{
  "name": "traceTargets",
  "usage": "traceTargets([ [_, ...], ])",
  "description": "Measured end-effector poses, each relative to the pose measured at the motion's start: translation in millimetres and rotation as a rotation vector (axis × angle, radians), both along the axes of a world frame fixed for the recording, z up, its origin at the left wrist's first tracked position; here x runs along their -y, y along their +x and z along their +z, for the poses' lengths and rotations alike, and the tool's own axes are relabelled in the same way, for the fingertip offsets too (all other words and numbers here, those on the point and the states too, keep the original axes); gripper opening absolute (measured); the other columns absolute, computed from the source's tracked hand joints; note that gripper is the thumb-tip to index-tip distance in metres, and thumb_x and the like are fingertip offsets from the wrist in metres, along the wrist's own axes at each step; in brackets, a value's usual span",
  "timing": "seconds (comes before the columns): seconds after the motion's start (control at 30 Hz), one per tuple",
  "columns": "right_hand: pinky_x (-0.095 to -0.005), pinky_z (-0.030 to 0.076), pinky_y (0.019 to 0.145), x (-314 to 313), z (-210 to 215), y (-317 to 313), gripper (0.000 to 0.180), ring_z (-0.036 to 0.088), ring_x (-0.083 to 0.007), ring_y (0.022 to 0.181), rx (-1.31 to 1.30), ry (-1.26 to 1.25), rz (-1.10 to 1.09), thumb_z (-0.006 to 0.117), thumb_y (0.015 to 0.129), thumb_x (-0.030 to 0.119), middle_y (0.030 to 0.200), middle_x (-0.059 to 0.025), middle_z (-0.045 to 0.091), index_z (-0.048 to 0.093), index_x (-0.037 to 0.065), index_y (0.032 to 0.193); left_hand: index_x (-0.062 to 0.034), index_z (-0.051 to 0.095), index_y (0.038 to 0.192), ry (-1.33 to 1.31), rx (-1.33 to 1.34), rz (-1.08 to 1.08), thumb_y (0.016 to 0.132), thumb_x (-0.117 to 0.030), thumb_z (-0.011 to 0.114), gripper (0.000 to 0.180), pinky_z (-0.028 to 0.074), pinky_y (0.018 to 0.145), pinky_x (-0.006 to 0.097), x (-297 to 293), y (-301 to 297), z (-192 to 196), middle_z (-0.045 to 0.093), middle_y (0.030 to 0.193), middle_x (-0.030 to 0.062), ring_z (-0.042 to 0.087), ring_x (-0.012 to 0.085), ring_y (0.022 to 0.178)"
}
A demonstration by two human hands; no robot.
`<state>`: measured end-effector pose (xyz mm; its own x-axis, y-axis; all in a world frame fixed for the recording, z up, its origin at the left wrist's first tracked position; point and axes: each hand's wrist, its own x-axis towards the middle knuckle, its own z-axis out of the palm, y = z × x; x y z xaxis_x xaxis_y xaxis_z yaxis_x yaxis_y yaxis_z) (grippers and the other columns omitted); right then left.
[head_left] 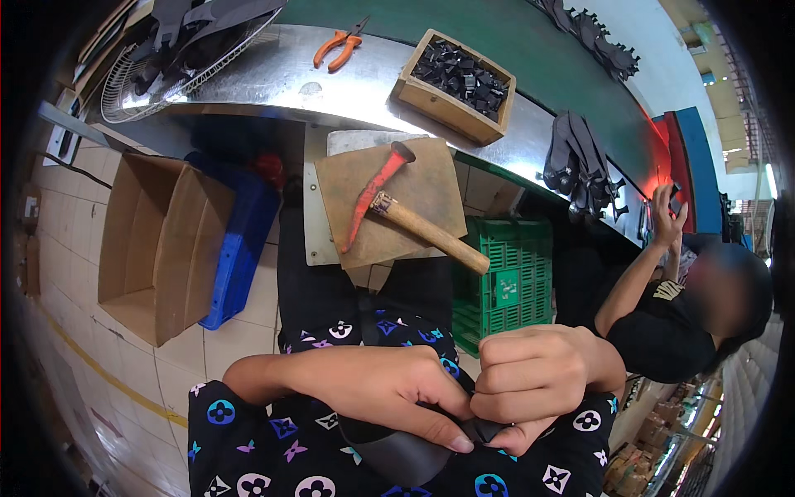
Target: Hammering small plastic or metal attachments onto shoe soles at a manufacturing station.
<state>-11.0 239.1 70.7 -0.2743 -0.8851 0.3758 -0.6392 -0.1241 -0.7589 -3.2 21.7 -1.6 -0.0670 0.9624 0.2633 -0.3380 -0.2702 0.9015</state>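
Both my hands are together low in front of my body, close to my patterned black shirt. My left hand (393, 389) is closed on a smooth, dark, curved strap-like piece (402, 458), its thumb pressed along the edge. Touching it, my right hand (534, 377) has its fingers curled and pinches a small black end (484, 429) beside the left thumb. Whether that end belongs to the curved piece is hidden by my fingers. Beyond my hands, a hammer (426, 228) with a red head and wooden handle rests on a brown board (348, 178).
Along the metal bench (273, 62) are orange-handled pliers (340, 45), a wooden box (447, 112) of small black parts, a wire basket (124, 91) and dark straps (571, 153). A cardboard box (137, 240), blue crate (240, 248) and green crate (513, 277) stand below. A co-worker (662, 323) sits right.
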Motion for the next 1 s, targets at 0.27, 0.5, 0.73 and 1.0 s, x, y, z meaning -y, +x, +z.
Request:
traceTargets([
  [0.27,-0.0346,0.044,0.056,3.4,-9.5,-2.1,0.023,0.05,-0.0268,0.066,-0.011,-0.075,0.013,0.071,0.088,0.013,0.08,-0.0114,0.051,0.065,-0.009,0.094,0.0052,0.069,0.113,0.003,-0.051,0.173,0.098,-0.018,0.069,0.028,0.048,0.065,0.038,8.0,5.3,7.5,0.068,0.085,0.0171,0.066,0.0303,0.074],
  [0.5,-0.0424,0.046,0.105,-16.5,-43.1,2.8,0.082,0.054,-0.0308,0.126,0.443,-0.001,-0.424,0.076,0.091,0.041,0.141,-0.0185,0.05,0.039,-0.004,0.148,0.0062,0.071,0.107,-0.194,-0.308,0.986,0.094,-0.011,0.07,0.022,0.055,0.088,0.036,6.5,-7.5,17.0,0.073,0.11,0.0189,0.072,0.031,0.099],
  [0.73,-0.0275,0.052,0.089,-44.3,-113.6,103.5,0.042,0.063,-0.011,0.101,0.923,-0.386,-1.1,0.072,0.096,0.008,0.112,-0.0078,0.068,0.056,-0.002,0.133,0.0092,0.015,0.159,-0.402,-0.803,1.124,0.095,-0.032,0.068,0.093,0.02,0.124,0.042,-49.0,-40.8,-0.9,0.023,0.166,0.0281,0.024,0.0382,0.155],
  [1.0,-0.035,0.054,0.086,-198.8,-198.7,113.7,0.042,0.07,-0.0243,0.097,0.635,0.204,-2.163,0.066,0.1,0.019,0.11,-0.019,0.072,0.057,-0.009,0.129,0.007,0.022,0.159,-0.456,-0.761,0.961,0.1,-0.036,0.06,0.082,0.02,0.125,0.042,-78.9,-41.7,-3.9,0.027,0.165,0.0258,0.026,0.0365,0.154],
])
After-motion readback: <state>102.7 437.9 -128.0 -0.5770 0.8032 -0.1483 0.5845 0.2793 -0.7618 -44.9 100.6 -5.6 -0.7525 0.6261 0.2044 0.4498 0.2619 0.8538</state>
